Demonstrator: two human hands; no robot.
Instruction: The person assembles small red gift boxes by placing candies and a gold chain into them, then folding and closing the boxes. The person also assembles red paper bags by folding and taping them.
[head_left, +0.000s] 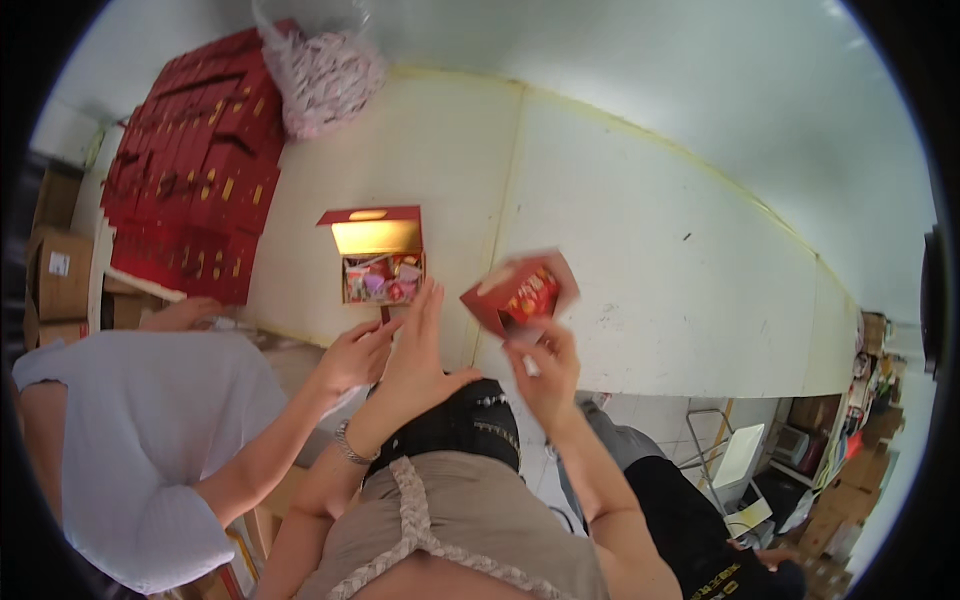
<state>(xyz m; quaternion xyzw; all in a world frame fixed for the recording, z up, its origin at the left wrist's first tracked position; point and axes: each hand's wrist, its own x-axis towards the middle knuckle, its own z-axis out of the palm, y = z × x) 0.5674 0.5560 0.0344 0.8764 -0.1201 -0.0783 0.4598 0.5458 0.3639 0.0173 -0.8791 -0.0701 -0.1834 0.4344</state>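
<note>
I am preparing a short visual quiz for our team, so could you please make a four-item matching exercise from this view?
Column one:
1. Open box
2. Plastic bag
3. Grouped boxes
4. Right hand

Column two:
a. Dark red, gathered on the left end of the table
b. Holding a blurred red packet
c. Lid raised, gold inside
d. Clear, with pale pink contents

Right pairs: 1-c, 2-d, 3-a, 4-b.
</note>
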